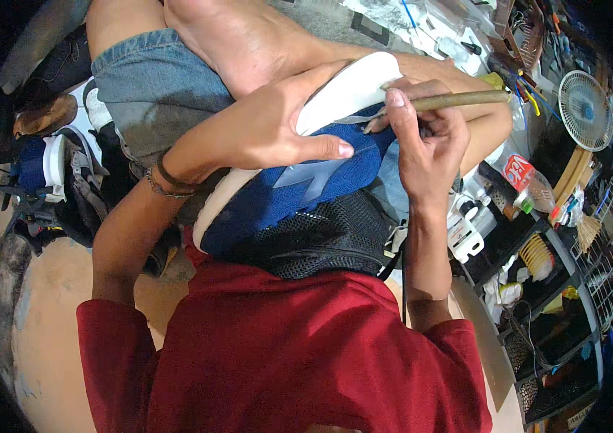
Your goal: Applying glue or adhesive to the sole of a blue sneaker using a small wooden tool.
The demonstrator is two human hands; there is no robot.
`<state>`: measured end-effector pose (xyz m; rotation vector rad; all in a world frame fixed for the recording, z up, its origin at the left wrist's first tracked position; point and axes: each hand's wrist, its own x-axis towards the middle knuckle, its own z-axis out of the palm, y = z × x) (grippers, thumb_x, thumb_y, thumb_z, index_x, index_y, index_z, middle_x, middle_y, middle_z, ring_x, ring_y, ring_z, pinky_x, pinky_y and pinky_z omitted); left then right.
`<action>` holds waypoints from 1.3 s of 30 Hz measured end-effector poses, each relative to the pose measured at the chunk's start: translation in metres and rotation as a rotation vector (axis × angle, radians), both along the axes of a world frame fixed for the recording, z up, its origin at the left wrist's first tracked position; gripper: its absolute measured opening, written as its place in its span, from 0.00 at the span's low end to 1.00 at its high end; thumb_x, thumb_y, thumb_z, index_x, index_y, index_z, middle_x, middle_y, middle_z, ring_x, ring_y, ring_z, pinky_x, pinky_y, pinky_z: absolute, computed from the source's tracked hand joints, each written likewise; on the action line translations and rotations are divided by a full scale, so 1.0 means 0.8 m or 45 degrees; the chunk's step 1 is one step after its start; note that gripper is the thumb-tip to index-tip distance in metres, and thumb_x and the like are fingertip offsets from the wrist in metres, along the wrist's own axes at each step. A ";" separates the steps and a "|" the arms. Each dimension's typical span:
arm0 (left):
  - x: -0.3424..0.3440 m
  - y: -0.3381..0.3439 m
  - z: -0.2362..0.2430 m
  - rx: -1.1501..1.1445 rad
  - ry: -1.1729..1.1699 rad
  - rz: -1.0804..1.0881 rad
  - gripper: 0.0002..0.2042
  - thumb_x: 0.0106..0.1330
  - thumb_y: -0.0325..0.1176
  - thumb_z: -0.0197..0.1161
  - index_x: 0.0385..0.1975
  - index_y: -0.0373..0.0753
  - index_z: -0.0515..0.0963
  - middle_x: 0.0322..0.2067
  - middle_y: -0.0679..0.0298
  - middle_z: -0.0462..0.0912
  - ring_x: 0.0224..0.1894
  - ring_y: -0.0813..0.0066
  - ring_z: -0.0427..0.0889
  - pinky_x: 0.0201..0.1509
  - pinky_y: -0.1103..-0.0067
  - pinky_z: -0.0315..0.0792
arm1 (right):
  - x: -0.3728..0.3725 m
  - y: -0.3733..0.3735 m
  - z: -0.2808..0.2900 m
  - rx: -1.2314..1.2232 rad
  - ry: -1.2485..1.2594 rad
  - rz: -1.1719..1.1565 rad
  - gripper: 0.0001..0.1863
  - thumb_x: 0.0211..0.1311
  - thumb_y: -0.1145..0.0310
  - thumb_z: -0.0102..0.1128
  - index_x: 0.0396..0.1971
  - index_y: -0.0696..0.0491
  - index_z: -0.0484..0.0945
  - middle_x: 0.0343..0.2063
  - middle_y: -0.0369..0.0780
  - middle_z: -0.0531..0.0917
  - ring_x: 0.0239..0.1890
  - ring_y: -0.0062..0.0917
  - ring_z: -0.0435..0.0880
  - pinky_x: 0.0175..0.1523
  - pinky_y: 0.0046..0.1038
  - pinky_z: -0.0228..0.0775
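A blue mesh shoe (249, 206) with a white sole (342, 97) lies tilted over my lap. My left hand (285, 133) grips it across the sole edge, thumb stretched over the blue upper and fingers hidden behind the sole. Close to the seam between sole and upper, my right hand (425, 133) is closed round a slim tool with a round brown handle (465, 99). The handle points out to the right. What kind of working end it has I cannot make out, as my fingers cover most of it.
Black mesh fabric (321, 242) lies under the shoe, against my red shirt. Another blue shoe with a white sole (54, 162) sits at the left among dark items. On the right are a white fan (585, 110), a plastic bottle with a red label (517, 173) and a dark rack (559, 332).
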<state>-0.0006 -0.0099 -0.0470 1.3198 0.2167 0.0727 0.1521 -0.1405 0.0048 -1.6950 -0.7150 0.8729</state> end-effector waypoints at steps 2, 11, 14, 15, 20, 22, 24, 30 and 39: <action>0.001 0.004 0.005 -0.039 0.033 -0.021 0.40 0.59 0.33 0.73 0.69 0.30 0.58 0.62 0.54 0.69 0.65 0.67 0.67 0.69 0.72 0.61 | -0.003 -0.002 -0.002 0.022 0.012 -0.051 0.03 0.64 0.80 0.62 0.33 0.64 0.77 0.34 0.42 0.82 0.30 0.20 0.81 0.36 0.20 0.74; -0.003 0.003 -0.001 -0.073 0.041 -0.026 0.40 0.59 0.33 0.73 0.69 0.30 0.58 0.60 0.55 0.71 0.63 0.68 0.68 0.68 0.73 0.62 | -0.006 -0.001 0.002 0.118 -0.186 -0.057 0.02 0.66 0.81 0.58 0.34 0.64 0.75 0.37 0.47 0.82 0.28 0.20 0.81 0.34 0.20 0.76; -0.003 0.003 0.002 -0.032 0.041 -0.028 0.40 0.59 0.33 0.73 0.69 0.30 0.58 0.61 0.54 0.71 0.64 0.68 0.68 0.68 0.73 0.62 | -0.001 -0.001 0.008 0.105 0.008 -0.072 0.02 0.66 0.81 0.56 0.34 0.64 0.74 0.38 0.48 0.82 0.28 0.20 0.81 0.34 0.20 0.76; -0.003 0.003 0.004 -0.026 0.044 -0.034 0.40 0.59 0.33 0.73 0.69 0.30 0.57 0.61 0.53 0.70 0.64 0.67 0.68 0.69 0.72 0.61 | -0.001 -0.002 0.007 0.094 -0.019 -0.051 0.02 0.67 0.81 0.56 0.34 0.64 0.74 0.38 0.48 0.82 0.28 0.20 0.81 0.34 0.20 0.76; -0.004 -0.003 -0.004 -0.043 0.007 -0.015 0.41 0.59 0.33 0.73 0.70 0.30 0.56 0.62 0.53 0.69 0.65 0.67 0.67 0.69 0.72 0.61 | -0.002 -0.003 0.006 0.091 -0.019 -0.020 0.03 0.66 0.81 0.57 0.33 0.64 0.75 0.37 0.46 0.81 0.29 0.20 0.82 0.34 0.20 0.76; -0.004 -0.002 -0.003 -0.036 0.011 -0.014 0.41 0.59 0.33 0.73 0.70 0.30 0.55 0.63 0.53 0.69 0.65 0.67 0.66 0.69 0.72 0.60 | -0.003 -0.003 0.005 0.073 -0.076 -0.001 0.03 0.66 0.81 0.57 0.33 0.64 0.75 0.37 0.46 0.81 0.29 0.20 0.82 0.34 0.20 0.76; -0.003 0.000 0.002 -0.054 0.073 -0.049 0.41 0.59 0.32 0.72 0.70 0.30 0.55 0.63 0.53 0.68 0.66 0.67 0.66 0.70 0.72 0.60 | -0.004 -0.003 0.007 0.049 -0.134 0.018 0.03 0.66 0.81 0.58 0.32 0.64 0.75 0.37 0.45 0.80 0.29 0.20 0.82 0.34 0.20 0.75; -0.002 -0.013 -0.012 0.114 -0.015 0.082 0.42 0.57 0.36 0.73 0.69 0.33 0.57 0.57 0.46 0.75 0.60 0.60 0.75 0.64 0.73 0.67 | -0.008 0.004 0.012 0.006 -0.166 0.066 0.03 0.64 0.81 0.60 0.31 0.64 0.76 0.34 0.42 0.80 0.29 0.20 0.82 0.33 0.20 0.75; -0.004 -0.007 0.005 0.008 0.108 -0.055 0.42 0.60 0.31 0.72 0.71 0.30 0.53 0.63 0.53 0.67 0.66 0.68 0.65 0.69 0.73 0.61 | -0.007 -0.008 0.000 -0.023 -0.398 0.086 0.03 0.64 0.81 0.60 0.31 0.63 0.76 0.35 0.43 0.82 0.28 0.19 0.81 0.34 0.18 0.73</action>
